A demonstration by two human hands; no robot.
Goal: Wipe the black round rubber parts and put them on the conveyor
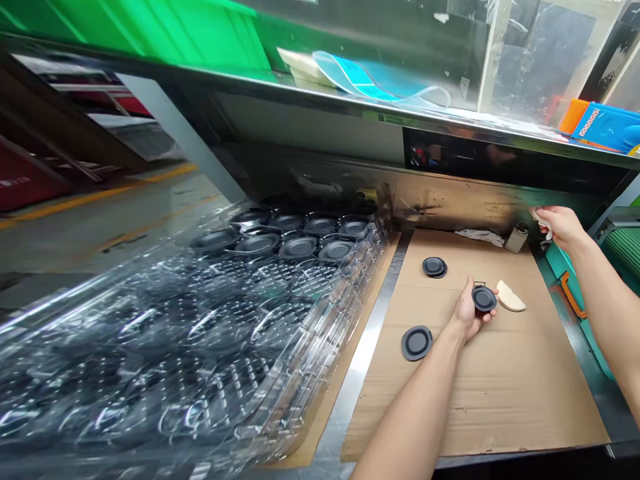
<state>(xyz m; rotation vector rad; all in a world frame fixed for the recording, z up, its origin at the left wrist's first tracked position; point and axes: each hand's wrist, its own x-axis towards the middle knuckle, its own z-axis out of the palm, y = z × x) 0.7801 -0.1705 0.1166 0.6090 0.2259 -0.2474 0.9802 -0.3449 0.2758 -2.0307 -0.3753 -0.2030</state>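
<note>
Left forearm enters at the bottom edge and runs up and slightly right over the cardboard sheet (500, 407); left hand (470, 313) turned palm up, thumb raised along the near-left side, fingers curled beneath and showing past the right edge. Grip: grasping one dark oval part (484, 299), its recessed face toward the camera, a thin wire-like frame at its top edge. Right forearm comes in from the right edge, angled up and left; right hand (563, 227) held higher and farther out, above the far right corner of the cardboard, wrist bent a little, thumb and fingers pinched on a small white wad (545, 225), cloth or tissue, cannot tell which. Just left of that hand, a small metallic container (517, 238) with a dark top; left of it, a crumpled white cloth (481, 237) along the back edge. Cream half-round pad (511, 297) lies flat just right of the left hand. Two more spots of dark parts on the cardboard: an overlapping pair (435, 267) up and left of the left hand, a single oval piece (417, 343) lower, near the left forearm. Clear plastic trays (300, 373) fill the left side, blurred; rows of similar dark pieces (298, 247) sit at the far end. Teal box (597, 333) with orange handle (573, 295) beyond the cardboard's right edge.
</note>
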